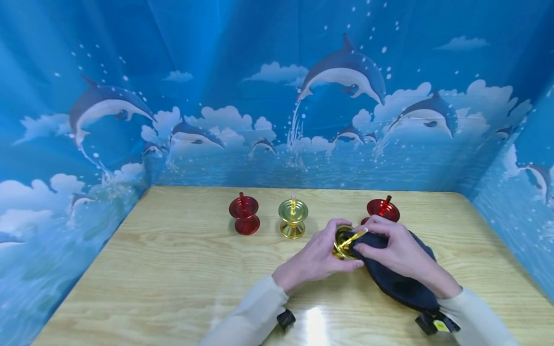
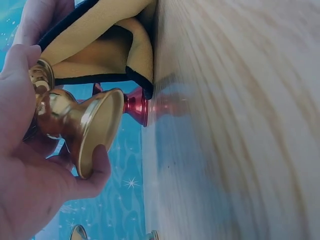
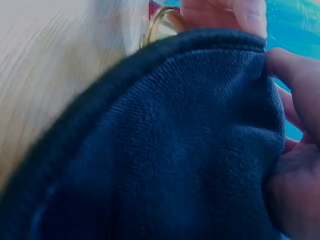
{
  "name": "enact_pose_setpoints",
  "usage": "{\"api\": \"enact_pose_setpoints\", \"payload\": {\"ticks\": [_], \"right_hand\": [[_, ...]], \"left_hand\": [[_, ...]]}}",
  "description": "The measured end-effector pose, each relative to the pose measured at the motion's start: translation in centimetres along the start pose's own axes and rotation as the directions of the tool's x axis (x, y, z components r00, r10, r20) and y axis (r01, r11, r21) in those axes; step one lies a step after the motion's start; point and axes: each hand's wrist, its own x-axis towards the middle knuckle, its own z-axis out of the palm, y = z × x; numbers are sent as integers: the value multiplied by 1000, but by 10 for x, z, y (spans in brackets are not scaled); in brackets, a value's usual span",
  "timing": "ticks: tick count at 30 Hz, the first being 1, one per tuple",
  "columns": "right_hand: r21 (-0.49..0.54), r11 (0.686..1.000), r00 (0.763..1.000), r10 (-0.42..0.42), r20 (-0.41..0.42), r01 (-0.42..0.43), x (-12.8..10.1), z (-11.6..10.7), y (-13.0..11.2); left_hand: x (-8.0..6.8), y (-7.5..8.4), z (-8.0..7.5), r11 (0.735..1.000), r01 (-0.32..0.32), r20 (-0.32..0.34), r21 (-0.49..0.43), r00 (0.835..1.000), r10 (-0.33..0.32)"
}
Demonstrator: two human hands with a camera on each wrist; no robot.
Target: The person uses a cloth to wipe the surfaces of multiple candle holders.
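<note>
Gripped in the left hand is a gold candle holder, tipped on its side, thumb and fingers curled round its stem and flared foot, as the left wrist view shows plainly. Against it, a dark blue cloth is bunched and pinched by the right hand, with fingertips pressing the fabric onto the upturned cup and its thin gold spike. The piece is held just above the wooden table, right of centre and close to the front edge, and the cloth trails back under the right wrist.

Judged from this, the wiping step is in hand: the metal is being rubbed rather than set down. For the next move, the holder would need to be turned in the left grip so that unwiped faces meet the cloth, with care near the spike.

Now the count. Four candle holders are seen in all: two gold, two red. One gold holder stands upright at the middle of the table, a red holder stands to its left, and a second red holder stands just behind the working hands, partly hidden by them. One cloth is counted. A dolphin backdrop is hung round the table on three sides.
</note>
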Motion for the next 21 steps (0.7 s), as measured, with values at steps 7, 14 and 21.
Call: {"api": "enact_pose_setpoints", "payload": {"ticks": [7, 14, 21], "right_hand": [[51, 998, 999, 34, 19, -35, 0, 3, 2], [72, 997, 998, -2, -55, 6, 1, 8, 2], [187, 982, 998, 14, -56, -3, -1, 7, 0]], "left_hand": [[0, 0, -1, 1000, 2, 38, -1, 999, -2], [2, 2, -5, 998, -47, 55, 29, 997, 45], [0, -2, -7, 997, -70, 57, 43, 996, 67]]}}
